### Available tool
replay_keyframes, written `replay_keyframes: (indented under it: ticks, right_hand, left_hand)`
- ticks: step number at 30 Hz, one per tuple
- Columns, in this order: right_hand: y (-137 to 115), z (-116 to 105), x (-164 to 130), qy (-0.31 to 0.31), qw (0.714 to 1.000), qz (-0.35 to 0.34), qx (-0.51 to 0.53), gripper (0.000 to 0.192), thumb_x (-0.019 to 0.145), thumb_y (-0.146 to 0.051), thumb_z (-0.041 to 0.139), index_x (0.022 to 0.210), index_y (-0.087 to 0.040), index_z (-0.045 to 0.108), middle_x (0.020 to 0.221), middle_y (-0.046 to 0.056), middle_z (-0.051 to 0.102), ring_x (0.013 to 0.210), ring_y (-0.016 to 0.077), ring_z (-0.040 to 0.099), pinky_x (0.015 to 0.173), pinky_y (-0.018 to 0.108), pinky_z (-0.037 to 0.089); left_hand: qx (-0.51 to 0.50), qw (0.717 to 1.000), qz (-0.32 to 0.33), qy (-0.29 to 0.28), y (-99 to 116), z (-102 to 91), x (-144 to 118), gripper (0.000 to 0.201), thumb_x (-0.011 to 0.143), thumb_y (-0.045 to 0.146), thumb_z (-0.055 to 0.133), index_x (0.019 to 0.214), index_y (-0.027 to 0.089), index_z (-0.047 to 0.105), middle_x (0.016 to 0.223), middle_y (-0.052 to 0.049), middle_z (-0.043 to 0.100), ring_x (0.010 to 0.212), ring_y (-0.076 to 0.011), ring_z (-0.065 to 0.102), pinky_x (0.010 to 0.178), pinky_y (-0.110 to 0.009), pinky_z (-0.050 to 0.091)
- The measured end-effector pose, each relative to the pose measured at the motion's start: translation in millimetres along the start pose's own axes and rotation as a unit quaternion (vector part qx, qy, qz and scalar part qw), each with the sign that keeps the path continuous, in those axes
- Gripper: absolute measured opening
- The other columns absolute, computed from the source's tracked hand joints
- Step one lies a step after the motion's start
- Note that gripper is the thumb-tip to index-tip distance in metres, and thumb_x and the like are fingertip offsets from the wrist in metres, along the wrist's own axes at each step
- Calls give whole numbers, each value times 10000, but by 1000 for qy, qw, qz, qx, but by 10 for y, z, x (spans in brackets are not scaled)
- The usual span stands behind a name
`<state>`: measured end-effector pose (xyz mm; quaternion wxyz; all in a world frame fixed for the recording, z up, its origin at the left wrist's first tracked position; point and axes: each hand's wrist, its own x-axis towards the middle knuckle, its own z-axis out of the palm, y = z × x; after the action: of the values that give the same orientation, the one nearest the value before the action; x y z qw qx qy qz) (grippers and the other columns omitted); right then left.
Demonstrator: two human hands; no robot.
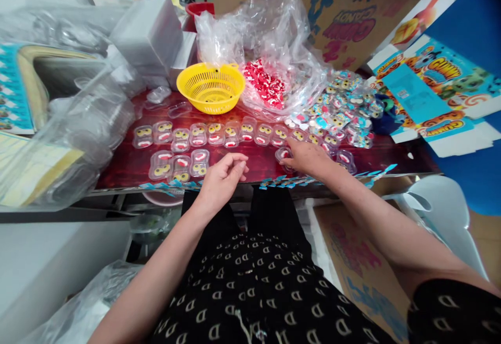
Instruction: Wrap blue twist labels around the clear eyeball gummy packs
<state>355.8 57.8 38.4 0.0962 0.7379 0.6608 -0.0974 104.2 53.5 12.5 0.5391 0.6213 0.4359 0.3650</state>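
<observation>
Clear plastic candy trays (213,134), each with yellow eye sweets and a red-white mouth sweet, lie in two rows on a dark red table (125,166). My right hand (309,158) rests palm down on one tray (282,154) near the table's front edge, fingers on it. Near the front edge too, my left hand (222,177) hovers just right of the shorter front row (180,165); its fingers are curled loosely and nothing shows in them.
A yellow basket (211,87) stands behind the rows. A clear bag of red-white sweets (266,85) lies beside it, and a heap of sealed packets (344,106) to the right. Cardboard boxes (344,15), printed cartons (434,91) and plastic bags (70,140) crowd the edges.
</observation>
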Motion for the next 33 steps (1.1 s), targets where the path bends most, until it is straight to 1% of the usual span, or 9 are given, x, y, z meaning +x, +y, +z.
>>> replay_keyframes:
  ticks: [5, 12, 16, 18, 19, 24, 26, 28, 33]
  right_hand:
    - [-36, 20, 127, -14, 999, -27, 29, 508, 836, -403, 718, 1271, -153, 641, 1210, 189, 733, 1096, 361, 696, 846, 413, 525]
    - [-4, 113, 251, -3, 997, -58, 51, 242, 785, -397, 759, 912, -200, 701, 951, 117, 752, 892, 299, 700, 720, 356, 493]
    - [47, 222, 296, 13, 977, -62, 202, 171, 726, -295, 786, 810, -219, 658, 766, 37, 703, 769, 235, 664, 689, 323, 471]
    - [48, 219, 289, 20, 936, -51, 348, 198, 686, -278, 800, 774, -219, 634, 693, -7, 661, 689, 192, 624, 673, 311, 463]
    - [30, 196, 273, 25, 902, -47, 429, 228, 663, -285, 814, 780, -217, 631, 687, -21, 653, 665, 174, 607, 671, 308, 464]
    - [-295, -28, 69, 49, 669, -65, 739, 407, 600, -399, 909, 867, -223, 658, 831, -17, 705, 722, 149, 620, 722, 311, 500]
    - [-466, -91, -37, 49, 612, -71, 786, 411, 601, -413, 932, 846, -225, 660, 814, -25, 689, 712, 138, 610, 720, 299, 501]
    - [-586, -123, -128, 40, 591, -81, 802, 407, 612, -419, 943, 841, -229, 666, 784, -32, 671, 696, 132, 598, 711, 293, 500]
    - [-596, -123, -221, -12, 603, -108, 791, 396, 690, -493, 901, 940, -231, 741, 874, -1, 721, 760, 136, 633, 730, 290, 514]
  left_hand:
    - [13, 1000, 0, 4, 18, 25, 57, 203, 911, 309, 593, 1069, 206, 670, 876, -9, 709, 708, -134, 684, 697, -267, 522]
    - [5, 1000, 2, 14, 13, 25, 52, 183, 917, 304, 586, 1047, 201, 663, 863, -5, 700, 704, -130, 670, 690, -260, 513]
    - [9, 1000, 5, 15, -24, 17, 47, 189, 916, 308, 593, 1056, 203, 666, 882, -11, 708, 722, -132, 668, 698, -264, 509]
    - [0, 1000, 0, 16, -24, 21, 58, 197, 911, 308, 604, 1066, 204, 667, 886, -15, 714, 752, -136, 670, 699, -260, 506]
    - [-10, 1000, -9, 15, -12, 29, 67, 206, 910, 315, 610, 1075, 204, 665, 895, -20, 721, 774, -140, 674, 696, -256, 506]
    - [-102, 991, -76, -49, 161, 169, 123, 280, 933, 418, 622, 1099, 192, 644, 1039, -87, 754, 864, -169, 706, 650, -245, 523]
    - [-146, 983, -85, -77, 238, 237, 135, 267, 938, 418, 623, 1069, 185, 635, 1030, -99, 754, 854, -173, 715, 648, -252, 537]
    - [-169, 979, -86, -68, 285, 273, 133, 189, 943, 359, 609, 1005, 182, 625, 937, -80, 754, 801, -161, 716, 628, -243, 532]
    - [-141, 985, -99, -10, 270, 211, 52, 99, 913, 254, 587, 846, 184, 607, 782, -37, 738, 681, -123, 686, 557, -208, 486]
